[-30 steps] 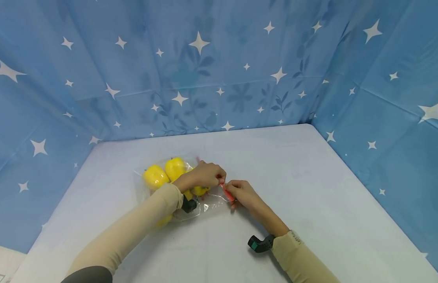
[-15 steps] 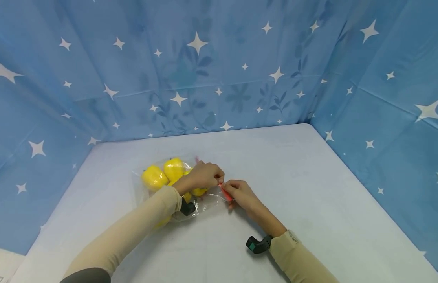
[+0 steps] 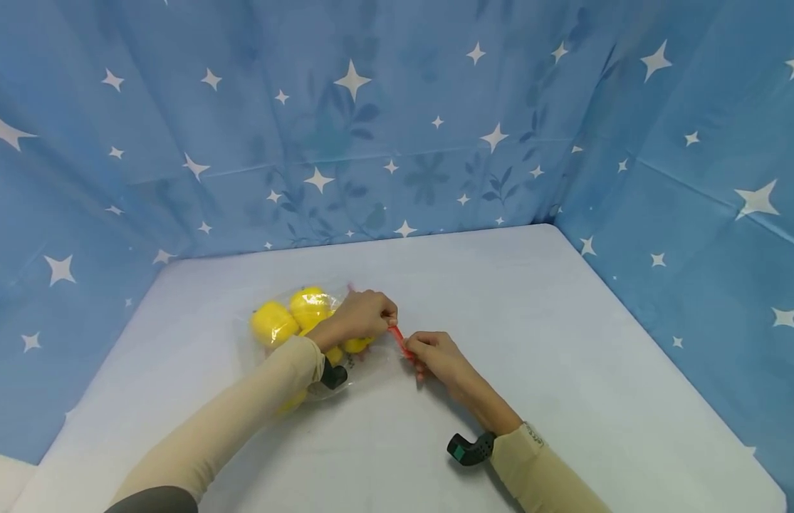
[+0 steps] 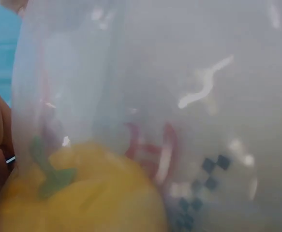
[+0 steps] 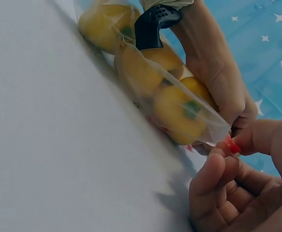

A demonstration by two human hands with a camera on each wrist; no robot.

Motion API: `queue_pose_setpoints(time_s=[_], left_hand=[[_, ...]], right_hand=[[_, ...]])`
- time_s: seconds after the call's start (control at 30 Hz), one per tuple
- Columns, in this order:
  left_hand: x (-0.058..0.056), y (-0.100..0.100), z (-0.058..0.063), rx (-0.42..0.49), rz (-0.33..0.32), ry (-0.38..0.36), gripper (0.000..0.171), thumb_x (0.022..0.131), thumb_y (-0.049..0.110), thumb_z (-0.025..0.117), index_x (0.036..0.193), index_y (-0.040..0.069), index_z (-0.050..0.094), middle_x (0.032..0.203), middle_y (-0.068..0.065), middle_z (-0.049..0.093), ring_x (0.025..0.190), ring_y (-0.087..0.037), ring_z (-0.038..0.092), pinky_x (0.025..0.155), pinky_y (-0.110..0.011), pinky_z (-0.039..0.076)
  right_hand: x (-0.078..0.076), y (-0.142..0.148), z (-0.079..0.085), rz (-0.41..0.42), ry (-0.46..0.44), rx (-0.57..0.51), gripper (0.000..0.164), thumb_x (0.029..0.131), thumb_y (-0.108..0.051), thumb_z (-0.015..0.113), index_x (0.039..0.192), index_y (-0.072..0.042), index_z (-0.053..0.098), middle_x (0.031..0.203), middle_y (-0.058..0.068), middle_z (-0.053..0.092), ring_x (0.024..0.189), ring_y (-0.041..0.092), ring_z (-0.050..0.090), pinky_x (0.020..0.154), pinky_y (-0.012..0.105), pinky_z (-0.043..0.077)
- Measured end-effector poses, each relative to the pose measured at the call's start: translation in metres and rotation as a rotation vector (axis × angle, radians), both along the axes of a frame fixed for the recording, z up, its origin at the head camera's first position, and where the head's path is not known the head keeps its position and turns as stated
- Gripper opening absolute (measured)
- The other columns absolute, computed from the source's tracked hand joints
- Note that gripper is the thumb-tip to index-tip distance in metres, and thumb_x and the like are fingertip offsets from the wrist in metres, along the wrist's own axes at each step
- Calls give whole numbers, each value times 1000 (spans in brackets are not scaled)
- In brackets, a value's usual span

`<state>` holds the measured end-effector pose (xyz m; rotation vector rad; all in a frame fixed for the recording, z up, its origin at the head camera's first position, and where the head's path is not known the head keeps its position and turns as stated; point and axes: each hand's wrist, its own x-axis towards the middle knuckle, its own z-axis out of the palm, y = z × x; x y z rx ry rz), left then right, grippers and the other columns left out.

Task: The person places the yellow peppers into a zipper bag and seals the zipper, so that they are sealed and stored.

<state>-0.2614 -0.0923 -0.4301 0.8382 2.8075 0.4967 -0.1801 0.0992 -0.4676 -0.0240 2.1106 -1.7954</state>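
Observation:
A clear plastic zip bag (image 3: 376, 365) lies on the table with several yellow bell peppers (image 3: 274, 323) inside. In the left wrist view, one pepper (image 4: 102, 198) with a green stem fills the lower left behind the plastic. Along the bag's mouth runs a red zip strip (image 3: 399, 338). My left hand (image 3: 366, 313) reaches over the bag and pinches the strip's far end. Lower down the strip, my right hand (image 3: 440, 358) pinches it between thumb and forefinger; a red bit (image 5: 231, 144) shows at those fingertips in the right wrist view. My left forearm hides part of the peppers.
The white table (image 3: 531, 320) extends around the bag and to the right. Blue star-print curtains (image 3: 243, 142) stand behind it and at both sides. A black wrist camera (image 3: 470, 449) sits on my right wrist, close over the table.
My right hand has slid down the red strip, away from my left hand, so more of the strip shows between them. My left hand keeps its pinch. The head view has shifted slightly.

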Motion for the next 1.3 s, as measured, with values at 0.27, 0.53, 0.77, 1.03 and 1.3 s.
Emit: queue_pose_setpoints(time_s=[0.27,0.53,0.77,1.03,1.3], left_hand=[[-9,-8,-1,6,-32,1,23,94,20,65,71,19,67,62,9,47,63,-11,44,61,-26,31],[-7,-30,-1,8,-113,-10,19,96,27,62,80,22,71,67,11,56,63,-8,47,58,-23,34],[-6,-37,-7,-2,-255,-15,21,99,25,64,79,24,66,66,11,55,62,-8,46,60,-23,36],[3,-33,-7,-63,-323,97,17,100,25,64,83,25,66,77,11,59,77,-10,52,82,-33,42],[19,-46,11,-69,-272,300,12,99,22,63,109,25,70,121,6,68,124,-20,57,103,-49,46]], right_hand=[[2,0,1,12,6,15,24,99,-21,59,91,1,65,74,0,55,62,11,49,55,22,47],[-4,-12,-3,156,29,56,27,101,-22,59,91,1,67,76,3,59,58,12,55,55,23,52],[-6,-13,-6,363,11,58,27,102,-24,61,99,1,73,81,4,71,64,12,58,56,22,53],[-2,-8,-6,444,-11,57,28,103,-23,61,100,3,72,82,4,73,63,10,59,55,21,53],[0,15,3,497,113,209,27,107,-23,57,98,-3,73,86,5,72,69,14,61,58,25,53]])
